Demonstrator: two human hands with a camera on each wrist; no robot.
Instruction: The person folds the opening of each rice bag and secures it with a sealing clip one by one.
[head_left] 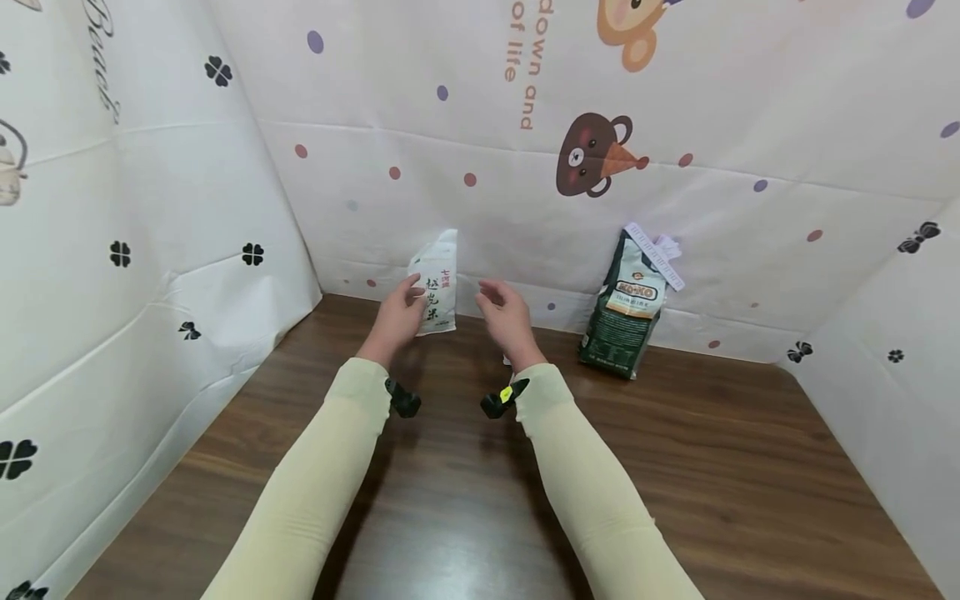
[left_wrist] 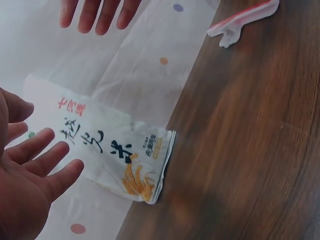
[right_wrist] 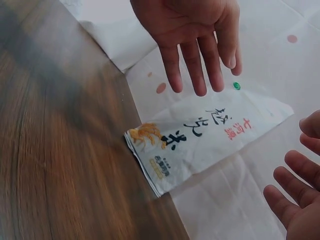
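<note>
A white rice bag (head_left: 442, 287) with red and black lettering leans upright against the cloth at the table's back edge. My left hand (head_left: 397, 321) is at the bag's left side and overlaps its edge in the head view. Relaxed, parted fingers show on this hand (left_wrist: 30, 185) in the left wrist view, with nothing held. To the right of the bag, separated by a gap, is my right hand (head_left: 508, 321), its palm turned inward. Its fingers (right_wrist: 282, 200) are spread and loosely bent, holding nothing. Both palms face each other across the bag.
A dark green KO-KO bag (head_left: 626, 317) leans on the back cloth at the right, a white strip (head_left: 655, 257) across its top. A small red-and-white plastic piece (left_wrist: 245, 20) lies on the wooden table (head_left: 712, 467), mostly behind my right wrist in the head view. Patterned cloth walls enclose the table.
</note>
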